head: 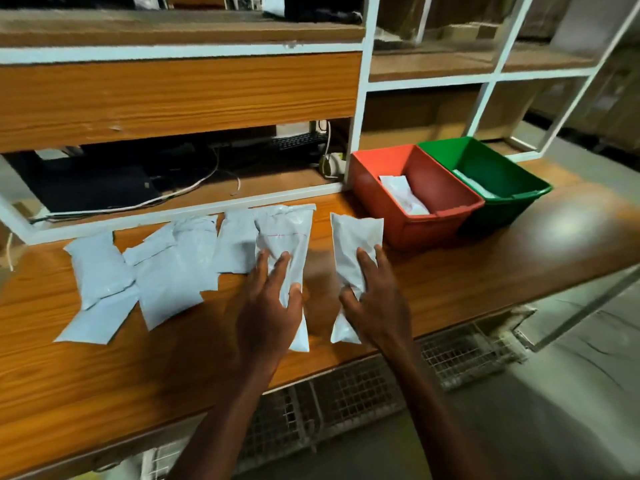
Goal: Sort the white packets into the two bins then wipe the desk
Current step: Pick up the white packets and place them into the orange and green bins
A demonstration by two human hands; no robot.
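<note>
**Packets on desk, two in hand**

Left hand (268,306): fingers curled on long white plastic packet with red line (285,244). Right hand (377,299): gripping plain white plastic packet (353,251). Wooden desk (104,375): further white packets (166,271) spread left. Beyond right: red plastic bin (408,226) and green plastic bin (502,209) touching, one packet each.

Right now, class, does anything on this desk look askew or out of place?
Yes. The loose packets at the left lie overlapped and tilted at different angles, unlike the packet in the red bin. Nothing looks spilled or torn.
</note>
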